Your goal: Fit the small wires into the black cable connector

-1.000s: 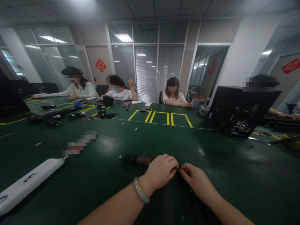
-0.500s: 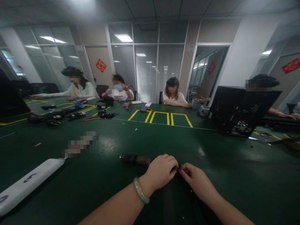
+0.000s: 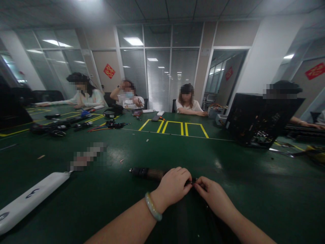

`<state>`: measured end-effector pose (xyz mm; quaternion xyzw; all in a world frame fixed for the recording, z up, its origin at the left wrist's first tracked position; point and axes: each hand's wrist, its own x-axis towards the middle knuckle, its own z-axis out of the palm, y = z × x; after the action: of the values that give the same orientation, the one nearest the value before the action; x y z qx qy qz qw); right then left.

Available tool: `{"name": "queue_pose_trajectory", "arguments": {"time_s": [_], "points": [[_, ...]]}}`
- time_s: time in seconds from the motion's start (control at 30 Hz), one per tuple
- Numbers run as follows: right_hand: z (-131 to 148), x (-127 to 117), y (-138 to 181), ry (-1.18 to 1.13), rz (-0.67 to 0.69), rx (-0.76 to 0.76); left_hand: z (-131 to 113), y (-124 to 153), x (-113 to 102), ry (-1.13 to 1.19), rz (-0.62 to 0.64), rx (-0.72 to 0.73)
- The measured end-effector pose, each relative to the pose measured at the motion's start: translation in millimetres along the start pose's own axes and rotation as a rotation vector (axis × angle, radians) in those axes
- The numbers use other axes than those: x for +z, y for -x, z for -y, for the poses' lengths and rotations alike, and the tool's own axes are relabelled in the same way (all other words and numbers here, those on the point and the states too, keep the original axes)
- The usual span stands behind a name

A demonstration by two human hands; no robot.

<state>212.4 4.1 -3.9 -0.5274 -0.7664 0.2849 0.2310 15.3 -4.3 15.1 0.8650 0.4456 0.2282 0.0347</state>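
A dark cylindrical piece [image 3: 155, 174] lies on the green table, with a brownish body, a black ribbed section and a small metal tip at its left end. My left hand [image 3: 175, 184], a pale green bangle on its wrist, is curled over the right part of this piece and hides it. Close beside its fingertips, my right hand [image 3: 212, 195] is closed in a pinch on a small dark end. Just what the fingertips grip is too dark and small to tell. Something dark, like a cable or strap, runs down from under my right hand.
A white power strip [image 3: 38, 196] marked 3 lies at left. Black cables and connectors [image 3: 111, 124] are further back. At right stands a black computer case [image 3: 262, 122]. Yellow tape outlines [image 3: 173, 122] mark the far table. Several people sit around it.
My hands stay almost in place; the left fingers shift very slightly. Across the table, the masked person has raised a hand to the head.
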Motion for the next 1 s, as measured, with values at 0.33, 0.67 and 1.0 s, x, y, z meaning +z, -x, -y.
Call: {"name": "queue_pose_trajectory", "arguments": {"time_s": [0.33, 0.67, 1.0], "points": [[1.0, -0.8, -0.3, 0.022, -0.005, -0.005, 0.6, -0.7, -1.9, 0.023, 0.002, 0.048], [1.7, -1.7, 0.8, 0.005, 0.008, 0.003, -1.3, 0.0, -1.7, -0.002, -0.006, -0.016], [-1.2, 0.6, -0.4, 0.0, -0.001, -0.005, -0.7, -0.3, -2.3, 0.0, 0.003, -0.005]]}}
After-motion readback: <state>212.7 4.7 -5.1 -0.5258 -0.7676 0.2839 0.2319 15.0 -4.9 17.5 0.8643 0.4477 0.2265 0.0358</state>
